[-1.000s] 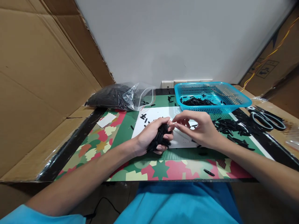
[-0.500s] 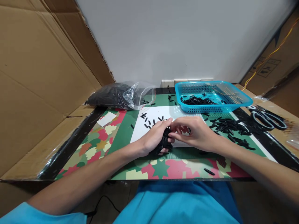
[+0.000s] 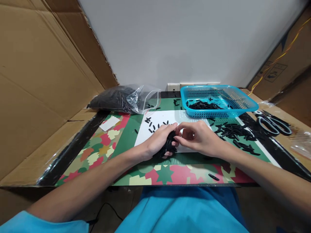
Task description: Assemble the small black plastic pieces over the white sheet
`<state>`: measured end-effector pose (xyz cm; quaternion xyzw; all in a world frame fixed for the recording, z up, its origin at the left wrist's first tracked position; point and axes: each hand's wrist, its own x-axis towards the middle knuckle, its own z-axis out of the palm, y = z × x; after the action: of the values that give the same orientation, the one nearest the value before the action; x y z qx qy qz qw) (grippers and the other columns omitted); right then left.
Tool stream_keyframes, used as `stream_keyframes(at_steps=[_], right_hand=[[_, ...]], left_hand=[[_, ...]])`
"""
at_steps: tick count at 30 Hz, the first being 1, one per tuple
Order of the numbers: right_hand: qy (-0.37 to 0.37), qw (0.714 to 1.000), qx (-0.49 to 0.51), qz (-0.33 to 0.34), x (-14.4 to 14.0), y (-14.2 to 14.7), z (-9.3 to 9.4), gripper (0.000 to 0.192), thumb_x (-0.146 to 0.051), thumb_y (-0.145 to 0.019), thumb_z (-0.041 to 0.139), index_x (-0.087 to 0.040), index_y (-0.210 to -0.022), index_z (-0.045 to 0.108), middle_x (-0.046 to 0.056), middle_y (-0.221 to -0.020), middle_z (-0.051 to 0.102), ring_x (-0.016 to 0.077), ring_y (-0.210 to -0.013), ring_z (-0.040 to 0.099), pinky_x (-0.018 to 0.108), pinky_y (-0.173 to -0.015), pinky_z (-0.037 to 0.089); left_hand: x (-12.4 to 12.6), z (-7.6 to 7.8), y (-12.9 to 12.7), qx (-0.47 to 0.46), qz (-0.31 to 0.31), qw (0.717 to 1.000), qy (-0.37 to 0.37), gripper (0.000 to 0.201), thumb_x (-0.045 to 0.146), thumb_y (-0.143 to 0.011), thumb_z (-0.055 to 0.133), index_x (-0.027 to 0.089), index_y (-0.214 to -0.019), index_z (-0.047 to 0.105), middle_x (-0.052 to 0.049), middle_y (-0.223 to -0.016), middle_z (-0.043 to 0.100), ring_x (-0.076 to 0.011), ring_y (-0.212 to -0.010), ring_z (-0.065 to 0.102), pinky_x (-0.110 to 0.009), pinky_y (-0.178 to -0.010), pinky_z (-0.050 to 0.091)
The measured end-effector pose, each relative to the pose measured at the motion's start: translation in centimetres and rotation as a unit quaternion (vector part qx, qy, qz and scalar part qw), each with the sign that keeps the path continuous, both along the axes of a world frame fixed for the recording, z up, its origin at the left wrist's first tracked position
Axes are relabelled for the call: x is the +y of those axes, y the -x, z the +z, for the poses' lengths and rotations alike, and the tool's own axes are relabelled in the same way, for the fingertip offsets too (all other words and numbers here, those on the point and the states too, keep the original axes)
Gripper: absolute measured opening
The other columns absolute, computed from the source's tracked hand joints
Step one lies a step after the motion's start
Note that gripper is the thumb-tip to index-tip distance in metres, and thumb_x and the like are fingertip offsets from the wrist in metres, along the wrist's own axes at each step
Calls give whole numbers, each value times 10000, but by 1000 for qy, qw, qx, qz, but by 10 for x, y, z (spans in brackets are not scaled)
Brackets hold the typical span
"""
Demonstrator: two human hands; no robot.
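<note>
My left hand [image 3: 160,139] is closed around a bundle of small black elongated pieces [image 3: 168,146] above the front part of the white sheet [image 3: 143,137]. Meeting it from the right, my right hand [image 3: 196,136] has thumb and forefinger pinched at the bundle's upper end; whatever lies between those fingertips is too small to make out. Several loose black pieces [image 3: 154,127] are scattered on the sheet just beyond my left hand. To the right of my right hand lies a larger heap of the same black pieces [image 3: 233,131].
A blue plastic basket [image 3: 218,114] with black pieces inside stands at the back right. Scissors [image 3: 273,125] lie to its right. A clear zip bag [image 3: 116,100] full of dark pieces rests at the back left, beside a cardboard wall [image 3: 48,64]. One black piece [image 3: 213,177] lies near the front edge.
The whole view has shifted slightly, so things sit a little further left. Both hands stay together at the bundle, with the right fingers bent slightly differently.
</note>
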<state>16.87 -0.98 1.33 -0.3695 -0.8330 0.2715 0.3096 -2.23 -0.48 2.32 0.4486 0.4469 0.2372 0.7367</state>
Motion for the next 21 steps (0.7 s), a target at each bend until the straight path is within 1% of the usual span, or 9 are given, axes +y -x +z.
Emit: stream_keyframes(at_steps=[6,9,11,13,16,19,21], right_hand=[[-2,1000,7,-16,1,-1,0,49,-235,-951,655,-195,-931,675,-39,-622,643,105,-525,538,233,-546,350],[-25,999,-6,-25,3,-1,-1,24,-207,-940,644,-199,-937,666,-45,-628,645,101,-532,541,228,-562,352],[-52,998,-3,-33,5,-2,-2,44,-207,-941,631,-198,-938,674,-47,-619,640,98,-532,544,227,-572,357],[-80,996,17,-38,8,-4,-2,67,-227,-945,623,-197,-927,681,-45,-617,638,98,-535,553,227,-579,366],[-117,991,48,-43,13,-9,-3,86,-238,-938,620,-196,-907,687,-36,-628,644,101,-547,563,228,-583,387],[-141,987,67,-36,17,-13,-4,94,-225,-931,622,-185,-890,697,-22,-636,648,102,-537,558,231,-569,401],[-145,986,71,-27,18,-15,-6,115,-225,-937,614,-177,-874,699,-7,-656,656,104,-540,567,232,-563,414]], left_hand=[[4,-1,-1,-2,17,1000,-5,399,590,-927,594,202,-849,548,32,-584,508,-69,-352,392,-160,-312,315],[7,0,1,4,7,1000,1,417,608,-911,616,197,-859,567,34,-588,503,-72,-354,403,-160,-313,311],[10,1,2,3,8,1000,16,394,590,-909,629,203,-869,564,41,-594,499,-65,-350,392,-159,-319,314],[13,3,5,3,12,998,54,382,582,-903,632,216,-853,535,49,-601,490,-64,-337,384,-157,-311,281],[18,6,10,-12,-7,994,105,354,561,-901,626,223,-859,532,69,-614,432,-65,-332,380,-162,-308,252],[19,8,13,-36,-13,992,119,329,535,-901,634,227,-863,525,80,-627,390,-60,-338,376,-165,-316,254],[18,9,14,-42,-18,993,110,327,529,-906,631,225,-859,520,81,-633,384,-58,-344,376,-168,-321,265]])
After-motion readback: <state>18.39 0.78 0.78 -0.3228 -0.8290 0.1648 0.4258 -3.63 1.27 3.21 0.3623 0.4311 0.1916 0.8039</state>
